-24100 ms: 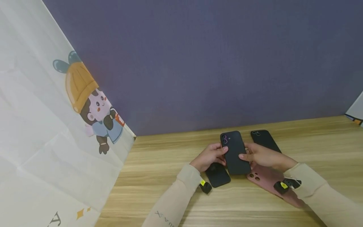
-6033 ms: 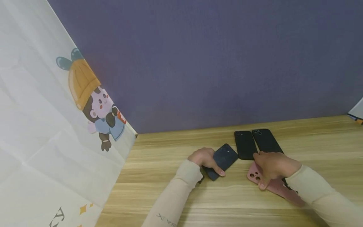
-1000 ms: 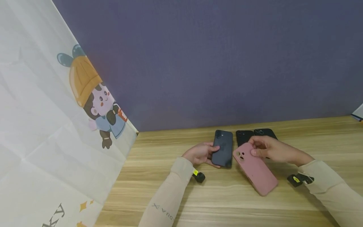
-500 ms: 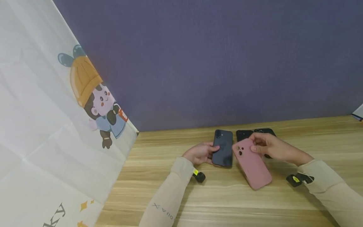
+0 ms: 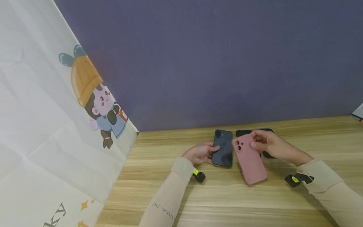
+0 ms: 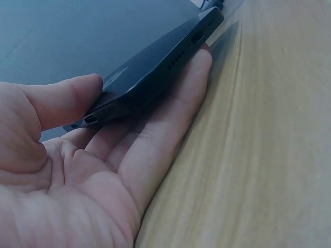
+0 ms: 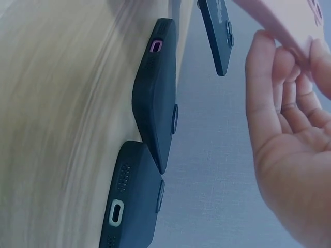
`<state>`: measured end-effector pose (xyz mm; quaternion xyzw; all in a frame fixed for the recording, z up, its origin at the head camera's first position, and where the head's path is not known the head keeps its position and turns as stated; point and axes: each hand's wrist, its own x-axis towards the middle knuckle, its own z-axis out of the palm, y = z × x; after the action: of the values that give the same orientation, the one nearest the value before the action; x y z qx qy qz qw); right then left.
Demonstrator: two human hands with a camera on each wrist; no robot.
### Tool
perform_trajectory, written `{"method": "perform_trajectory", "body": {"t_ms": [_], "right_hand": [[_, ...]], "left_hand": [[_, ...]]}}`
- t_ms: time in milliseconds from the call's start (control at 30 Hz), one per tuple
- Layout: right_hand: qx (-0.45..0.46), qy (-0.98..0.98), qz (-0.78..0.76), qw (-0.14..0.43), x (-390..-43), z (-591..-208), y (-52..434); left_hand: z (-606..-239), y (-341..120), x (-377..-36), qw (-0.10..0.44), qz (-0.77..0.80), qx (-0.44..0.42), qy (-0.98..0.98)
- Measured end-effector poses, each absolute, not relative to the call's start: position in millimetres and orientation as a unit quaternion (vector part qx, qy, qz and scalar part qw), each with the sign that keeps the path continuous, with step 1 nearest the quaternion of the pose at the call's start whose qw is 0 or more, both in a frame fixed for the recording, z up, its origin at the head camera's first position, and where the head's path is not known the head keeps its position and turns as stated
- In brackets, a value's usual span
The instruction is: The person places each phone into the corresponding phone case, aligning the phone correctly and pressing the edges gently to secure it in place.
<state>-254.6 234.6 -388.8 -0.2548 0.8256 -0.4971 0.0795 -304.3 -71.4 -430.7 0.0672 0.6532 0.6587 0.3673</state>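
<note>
My left hand (image 5: 199,153) grips a dark phone (image 5: 224,148) by its left edge, thumb on its back. In the left wrist view the fingers lie under the phone (image 6: 150,67), and its bottom edge with the port shows. With thumb and fingers, my right hand (image 5: 269,145) pinches a pink phone case (image 5: 250,162) near its upper right edge. The case is raised and tilted, its camera cutouts at the upper left, right beside the dark phone. Whether the two touch I cannot tell.
Two black-cased phones, one with a purple-rimmed port (image 7: 155,93) and one with a pale-rimmed port (image 7: 133,201), lie side by side on the wooden table (image 5: 227,201), partly hidden behind the case and right hand. A dark blue wall (image 5: 198,63) rises behind.
The black-cased phone both hands held earliest now lies beside the other black one. Both the dark phone and pink case were picked up. Over the last second the case swung left and upward.
</note>
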Motion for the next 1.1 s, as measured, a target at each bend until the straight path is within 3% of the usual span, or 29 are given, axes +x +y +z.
{"method": "perform_trajectory", "body": {"t_ms": [733,1100], "right_hand": [[-0.210,0.833,-0.513,0.008,-251.6,-386.0,226.8],[-0.193,0.834,-0.517,0.001,-255.0,-389.7,224.9]], "left_hand": [[-430.8,-73.5,-303.1,0.369,0.664,0.067,0.646],[-429.8,-73.1,-303.1,0.369,0.667,0.070,0.644]]}}
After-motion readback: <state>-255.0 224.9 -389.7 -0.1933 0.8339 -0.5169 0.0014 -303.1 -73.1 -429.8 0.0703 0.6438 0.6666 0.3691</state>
